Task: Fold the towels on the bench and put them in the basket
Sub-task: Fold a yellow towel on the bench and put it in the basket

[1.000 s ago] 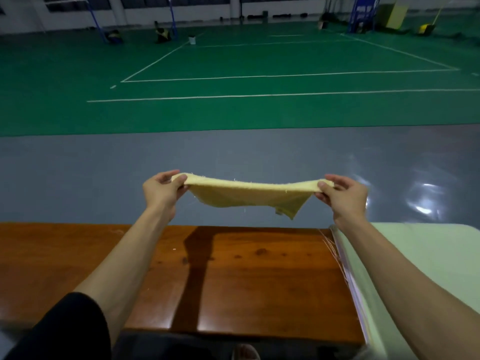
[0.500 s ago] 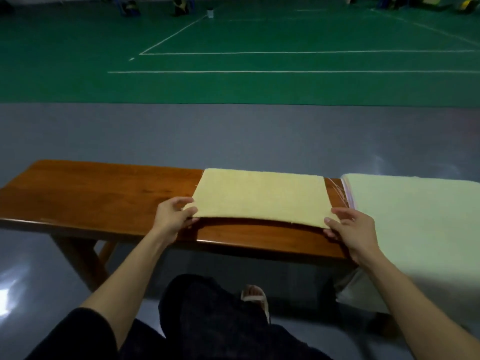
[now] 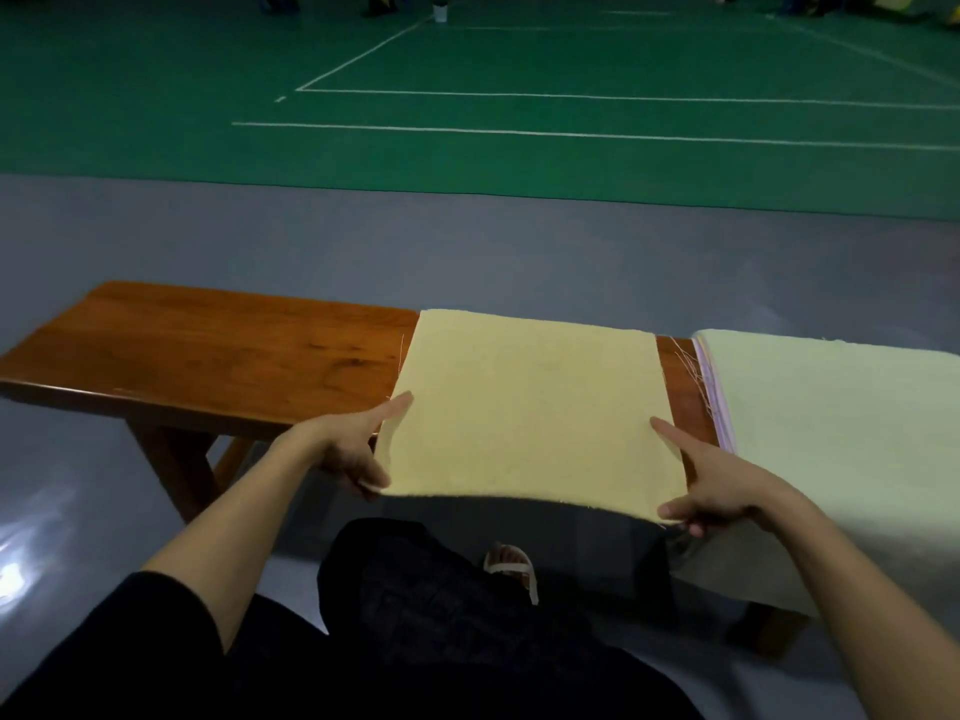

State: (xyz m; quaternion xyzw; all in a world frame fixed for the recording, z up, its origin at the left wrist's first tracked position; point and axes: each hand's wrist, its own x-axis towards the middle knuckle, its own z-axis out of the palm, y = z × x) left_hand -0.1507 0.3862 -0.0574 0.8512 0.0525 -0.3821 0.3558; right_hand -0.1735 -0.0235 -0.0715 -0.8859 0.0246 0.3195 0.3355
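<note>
- Lying flat on the glossy reddish wooden bench (image 3: 208, 350), the pale yellow towel (image 3: 524, 402) is a soft, napped rectangle with stray threads at its sides; its near edge juts past the bench's front.
- The left hand (image 3: 348, 454) pinches the near left corner, forefinger straight along the edge.
- The right hand (image 3: 722, 485) pinches the near right corner likewise.
- A flat stack of pale green towels (image 3: 831, 407) covers the bench's right end.

Green court (image 3: 519, 59) with white lines (image 3: 571, 135) — grey floor (image 3: 467, 241) nearer.

Wooden bench (image 3: 218, 356) carries a yellow towel (image 3: 530, 402) beside a pale towel stack (image 3: 831, 407)
</note>
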